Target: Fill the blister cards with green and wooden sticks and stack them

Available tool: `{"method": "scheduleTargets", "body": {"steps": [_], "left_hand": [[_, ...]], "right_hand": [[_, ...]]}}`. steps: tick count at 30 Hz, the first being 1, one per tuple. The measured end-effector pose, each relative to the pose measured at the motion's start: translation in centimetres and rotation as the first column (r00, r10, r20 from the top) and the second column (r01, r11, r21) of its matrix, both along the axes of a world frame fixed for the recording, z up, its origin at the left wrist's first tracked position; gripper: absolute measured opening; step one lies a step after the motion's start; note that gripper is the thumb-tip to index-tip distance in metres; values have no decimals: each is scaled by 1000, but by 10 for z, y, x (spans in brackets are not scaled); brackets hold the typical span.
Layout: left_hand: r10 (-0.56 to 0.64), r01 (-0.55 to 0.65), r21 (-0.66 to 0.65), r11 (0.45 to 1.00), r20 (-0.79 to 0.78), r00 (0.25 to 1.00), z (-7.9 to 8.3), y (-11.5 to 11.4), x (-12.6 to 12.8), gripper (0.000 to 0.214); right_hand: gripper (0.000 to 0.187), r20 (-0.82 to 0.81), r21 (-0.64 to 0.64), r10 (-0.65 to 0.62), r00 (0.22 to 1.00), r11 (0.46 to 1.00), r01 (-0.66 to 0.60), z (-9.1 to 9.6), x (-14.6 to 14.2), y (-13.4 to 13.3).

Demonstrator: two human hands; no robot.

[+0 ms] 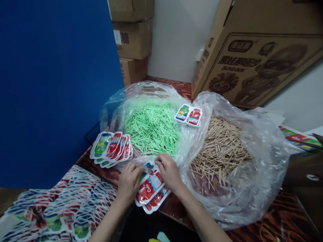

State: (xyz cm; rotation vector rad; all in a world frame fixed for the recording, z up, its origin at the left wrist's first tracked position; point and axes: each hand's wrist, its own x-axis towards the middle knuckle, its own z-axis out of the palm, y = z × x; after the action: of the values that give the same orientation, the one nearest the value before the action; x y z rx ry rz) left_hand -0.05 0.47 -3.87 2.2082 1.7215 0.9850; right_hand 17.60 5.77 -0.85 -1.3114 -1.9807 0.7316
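Observation:
My left hand (130, 181) is closed, its fingertips pinching the left upper edge of a flat, bottle-shaped cola packet (147, 191). At the same packet's top right corner, my right hand (169, 171) is closed too, thumb and fingers together. A second red cola packet (156, 202) lies partly hidden beneath it at the table's front edge. Just beyond my hands, a clear plastic bag (143, 89) lies spread with a heap of thin green sticks (155, 129). To the left, several finished-looking packets (111, 149) are stacked in a fan.
On the right, another clear bag (267, 181) holds brown sticks (223, 151). Two-bottle packets (188, 115) lie between the bags. A large cardboard box (252, 64) stands behind, with stacked cartons (133, 40) farther left. A blue panel (55, 84) blocks the left; many packets (63, 205) pile below it.

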Motion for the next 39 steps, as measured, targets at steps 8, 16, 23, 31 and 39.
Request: {"method": "scheduleTargets", "body": {"steps": [8,16,23,31,39], "left_hand": [[185,-187,-74,980,-33,982,5,-1,2,22],[243,-219,-149,964,167,956,3,-9,-7,22],[260,-204,-205,957,303,917,13,-8,-16,23],[264,-184,-205,961,489,832,26,-4,-24,23],[267,-115,-276,954,613,744,30,20,-16,24]], "right_hand": [[20,170,76,11,985,997,-24,9,-9,58],[35,728,161,-30,685,978,-129,8,-76,104],[25,757,21,76,649,990,-141,0,-82,108],[21,506,-146,45,862,989,34,17,-36,132],[18,34,-434,-5,999,901,19,32,5,137]]}}
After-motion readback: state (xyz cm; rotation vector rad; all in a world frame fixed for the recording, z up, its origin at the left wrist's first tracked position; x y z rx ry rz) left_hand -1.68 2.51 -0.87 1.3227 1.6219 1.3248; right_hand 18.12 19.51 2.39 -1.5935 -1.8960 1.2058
